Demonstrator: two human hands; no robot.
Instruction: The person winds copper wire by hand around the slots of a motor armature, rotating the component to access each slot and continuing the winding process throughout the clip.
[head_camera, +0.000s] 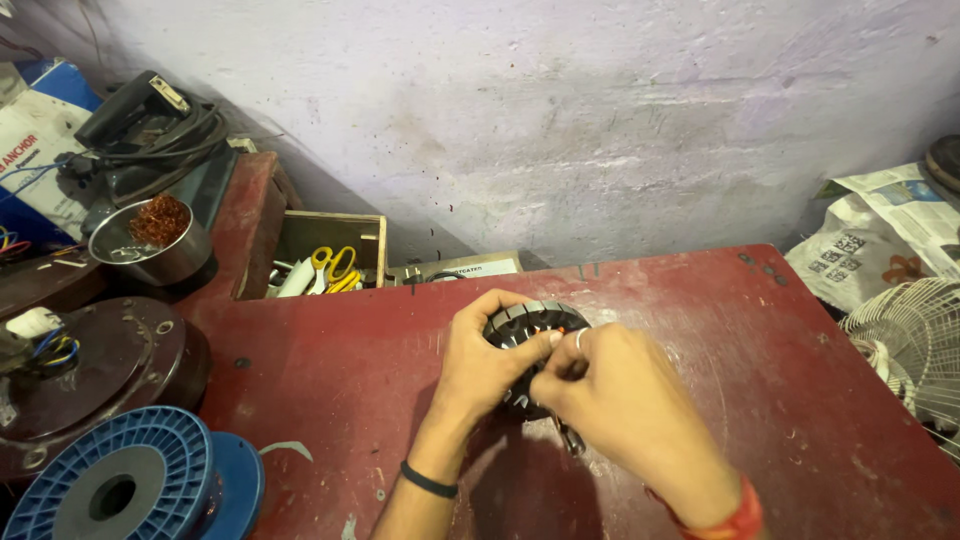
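Note:
A round black motor stator (520, 325) with metal laminations sits on the red table (330, 370) near its middle. My left hand (482, 368) grips the stator's left side, thumb across its top. My right hand (622, 405) covers its right side, fingers pinched at the stator's upper rim where a small orange bit shows. Whether a tool is in the pinch is hidden. A black band is on my left wrist, a red thread on my right.
A blue wire spool (120, 490) lies at the front left beside a brown motor housing (90, 370). Behind are a steel bowl of copper scrap (155, 238), a wooden box with yellow scissors (335, 265), and a wall. A white fan guard (915, 340) and newspaper (880, 230) lie right.

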